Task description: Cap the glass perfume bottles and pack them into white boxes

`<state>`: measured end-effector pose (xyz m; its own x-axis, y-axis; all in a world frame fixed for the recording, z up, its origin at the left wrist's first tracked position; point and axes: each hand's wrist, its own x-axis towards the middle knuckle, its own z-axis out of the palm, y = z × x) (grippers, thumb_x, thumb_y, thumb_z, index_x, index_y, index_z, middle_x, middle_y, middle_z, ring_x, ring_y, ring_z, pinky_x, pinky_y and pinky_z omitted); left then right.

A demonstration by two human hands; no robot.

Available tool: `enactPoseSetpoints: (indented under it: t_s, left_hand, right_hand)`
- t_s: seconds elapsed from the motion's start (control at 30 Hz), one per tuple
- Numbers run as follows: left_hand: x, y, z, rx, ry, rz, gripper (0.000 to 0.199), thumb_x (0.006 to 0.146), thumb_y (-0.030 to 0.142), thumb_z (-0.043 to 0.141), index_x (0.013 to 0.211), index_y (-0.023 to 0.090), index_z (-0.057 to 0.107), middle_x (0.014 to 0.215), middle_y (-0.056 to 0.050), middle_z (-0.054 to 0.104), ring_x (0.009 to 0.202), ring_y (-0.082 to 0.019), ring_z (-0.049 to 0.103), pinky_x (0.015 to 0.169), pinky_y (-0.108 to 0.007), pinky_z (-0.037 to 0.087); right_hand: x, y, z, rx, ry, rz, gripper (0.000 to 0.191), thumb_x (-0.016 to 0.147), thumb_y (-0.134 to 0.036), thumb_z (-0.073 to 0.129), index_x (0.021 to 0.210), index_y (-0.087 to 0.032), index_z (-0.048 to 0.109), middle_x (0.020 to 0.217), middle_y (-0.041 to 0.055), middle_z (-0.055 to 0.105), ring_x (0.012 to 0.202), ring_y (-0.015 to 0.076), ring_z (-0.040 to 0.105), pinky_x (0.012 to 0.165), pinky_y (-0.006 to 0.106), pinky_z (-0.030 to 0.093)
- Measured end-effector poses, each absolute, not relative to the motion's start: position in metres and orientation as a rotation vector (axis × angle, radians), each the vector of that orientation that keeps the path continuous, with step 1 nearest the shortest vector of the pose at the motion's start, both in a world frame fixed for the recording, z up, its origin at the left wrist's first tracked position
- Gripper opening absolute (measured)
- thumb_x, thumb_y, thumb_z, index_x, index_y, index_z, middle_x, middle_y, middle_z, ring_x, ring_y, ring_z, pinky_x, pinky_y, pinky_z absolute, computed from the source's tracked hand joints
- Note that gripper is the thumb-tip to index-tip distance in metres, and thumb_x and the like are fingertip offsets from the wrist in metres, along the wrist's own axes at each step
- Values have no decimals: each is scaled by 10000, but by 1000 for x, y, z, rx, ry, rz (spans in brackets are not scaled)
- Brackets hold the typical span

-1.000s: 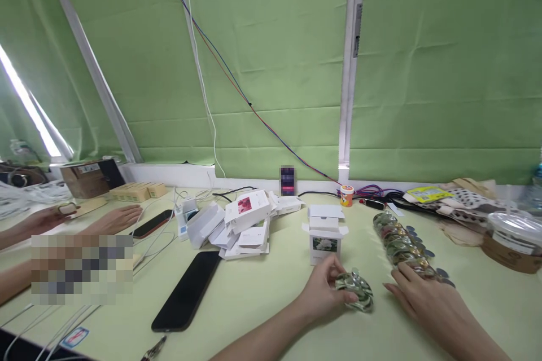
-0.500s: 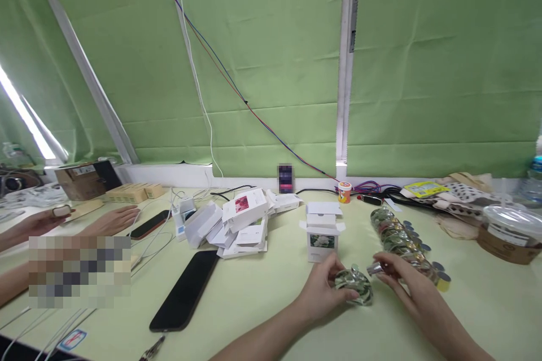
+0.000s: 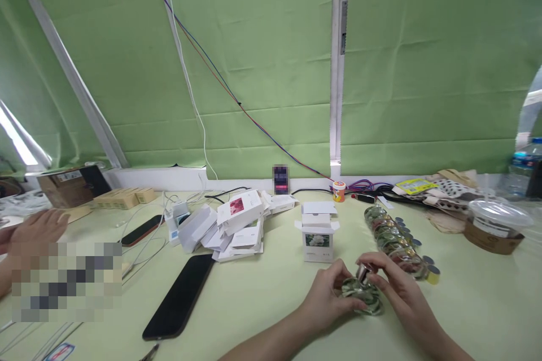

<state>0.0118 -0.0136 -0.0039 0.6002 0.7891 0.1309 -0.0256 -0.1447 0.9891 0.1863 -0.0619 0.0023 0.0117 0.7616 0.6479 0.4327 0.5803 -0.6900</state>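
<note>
Pale green tabletop (image 3: 249, 299) sits beneath a glossy, green-mottled bottle (image 3: 370, 296).

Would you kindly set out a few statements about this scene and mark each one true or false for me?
1. The left hand holds a green bottle. True.
2. The right hand is empty. False: it holds a silver cap at the top of the bottle.
3. The upright white box has its top flaps open. True.
4. The large phone lies to the right of the bottle. False: it lies to the left.
5. A row of bottles lies beyond the right hand. True.
6. The orange tub stands nearer than the white box. False: it stands farther back.
</note>
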Motion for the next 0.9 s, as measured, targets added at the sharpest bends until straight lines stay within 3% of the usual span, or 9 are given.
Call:
enactPoseSetpoints:
  t_s: [0.13,0.27,0.4,0.5,0.9]
  left_hand:
    - [12,-13,-3,1545,633,821,479,525,332,865,746,176,470,684,46,548,647,-116,472,590,-217,337]
    - [13,-12,-6,1491,605,824,490,497,324,880,747,175,485,705,36,566,671,-124,502,600,-218,342]
    - [12,-10,-8,1415,574,849,476,494,284,875,770,173,503,766,11,616,719,-144,551,635,-228,362]
    - [11,-10,-8,1411,594,848,472,486,244,868,779,173,505,763,10,626,716,-149,557,631,-233,357]
    - [9,-8,-7,1478,653,835,443,505,202,845,759,178,482,692,56,553,650,-109,474,585,-213,302]
  right_hand:
    - [187,-61,2,-934,-1780,232,223,938,-228,479,1079,-296,638,1014,38,701,954,209,668,803,278,556]
    - [188,-62,-7,-896,-1914,248,342,955,-193,421,1258,-312,527,1196,63,629,1111,211,617,903,303,533]
    - [190,-64,-15,-951,-2038,326,536,896,-225,569,1384,-306,361,1372,98,503,1281,246,495,1009,355,475]
    - [192,-63,-18,-1008,-2057,309,610,859,-199,623,1381,-313,326,1366,107,491,1289,254,486,1010,368,476]
    - [193,-60,-21,-1052,-2007,274,581,858,-152,597,1352,-329,348,1276,61,583,1148,202,605,943,295,519]
